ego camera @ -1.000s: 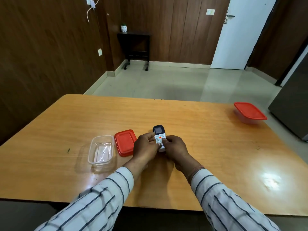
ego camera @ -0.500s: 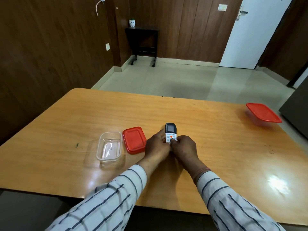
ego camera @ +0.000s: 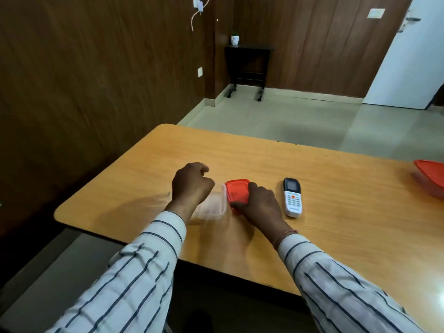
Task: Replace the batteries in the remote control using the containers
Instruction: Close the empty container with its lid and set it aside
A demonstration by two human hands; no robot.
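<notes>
Nearest the camera, two striped sleeves (ego camera: 144, 265) reach out over the wooden table (ego camera: 348, 236). The left hand (ego camera: 192, 183) hovers over the clear container (ego camera: 215, 207) with its fingers curled. It and the box are blurred, so I cannot tell whether it holds anything. The right hand (ego camera: 260, 206) lies on the red lid (ego camera: 236, 189) just beside that box, thumb at the near edge and fingers curled along the right side, which looks like a grip on the lid. The remote control (ego camera: 292, 197) lies flat and face up just to the right of this hand, and nothing touches it. It is probably a light, stiff plastic body, smooth enough to slide on the glossy tabletop, so it is best held by its long sides with the thumb free for the back cover. The container looks thin and light and may skid or flex if pinched at one wall, so it is better held by the rim. The lid is likely thin and a little bendy and should lift easily by an edge. No batteries show. Farther right, at the frame edge, a second container (ego camera: 430, 176) sits with its red lid on, well apart from the rest. Beyond the table are a tiled floor and a dark side table (ego camera: 248, 48) against the wall.
</notes>
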